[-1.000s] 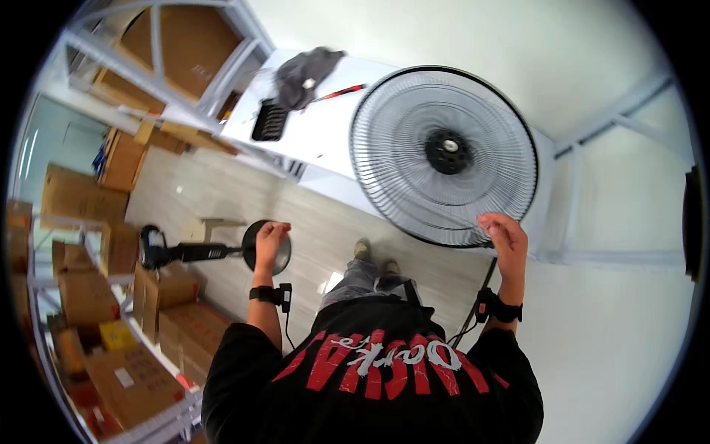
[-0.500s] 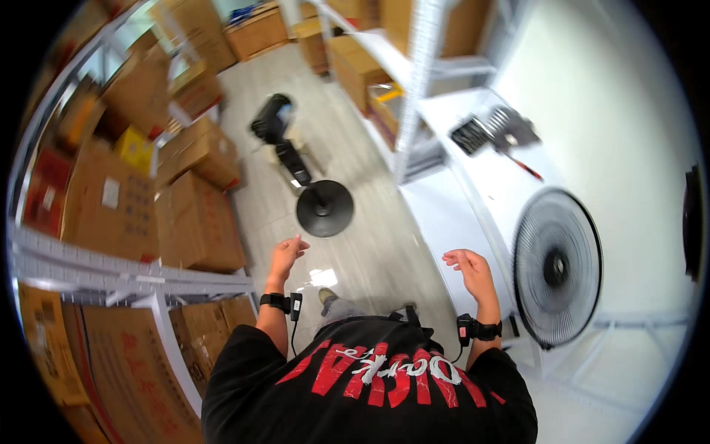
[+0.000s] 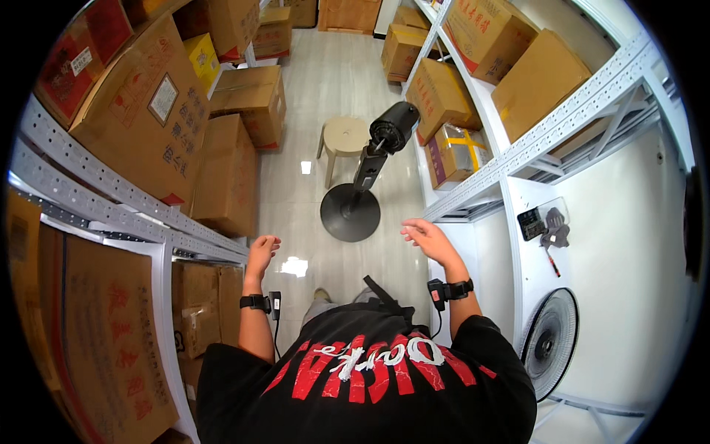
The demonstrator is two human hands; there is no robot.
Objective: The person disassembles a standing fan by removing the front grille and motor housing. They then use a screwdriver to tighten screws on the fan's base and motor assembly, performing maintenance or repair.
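In front of me on the floor stands a black fan stand; its round base [image 3: 350, 212] lies flat, and a post leads up to a bare motor head [image 3: 396, 126] with no cage or blades on it. My left hand [image 3: 263, 254] hovers short of the base on its left, fingers loosely bent and nothing in them. On the other side my right hand [image 3: 430, 240] reaches toward the base with fingers stretched out, also holding nothing. Neither hand touches the stand. A round fan grille [image 3: 551, 344] leans on the white shelf at my right.
Behind the stand is a beige stool [image 3: 345, 136]. On the right shelf lie a black tray of small parts [image 3: 530, 223], a grey cloth-like item [image 3: 555, 229] and a red-handled screwdriver [image 3: 552, 261]. Racks with cardboard boxes [image 3: 225, 177] line both sides.
My view has turned left, so the stand and stool appear farther right and the grille lower. My right hand has moved forward and inward toward the stand; both hands stay empty.
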